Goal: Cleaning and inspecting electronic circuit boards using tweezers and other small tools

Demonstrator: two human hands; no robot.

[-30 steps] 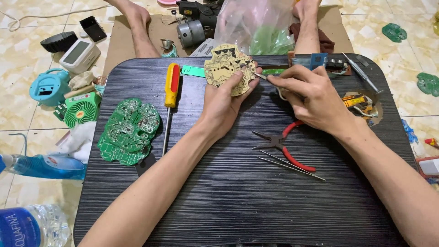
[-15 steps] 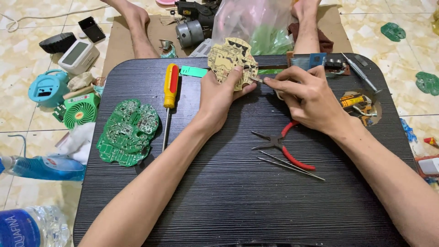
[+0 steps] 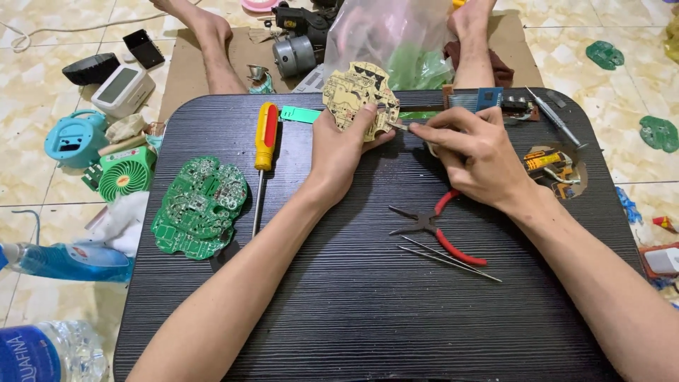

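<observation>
Hands meet near the far edge of the black table [image 3: 368, 311], whose near half lies open and bare. Left hand [image 3: 338, 148] is closed around a tan circuit board [image 3: 356, 95], held up on edge, its face toward the camera and its long axis roughly upright. Right hand [image 3: 472, 152] pinches a thin metal tool [image 3: 397, 126] whose tip touches the board's right edge; most of it is hidden in the fingers. Red-handled pliers [image 3: 438, 230] lie just beside the right wrist.

Near table [image 3: 353, 318] half open — pliers [image 3: 438, 230], screwdriver [image 3: 264, 152], green board [image 3: 200, 207] flank hands.
</observation>
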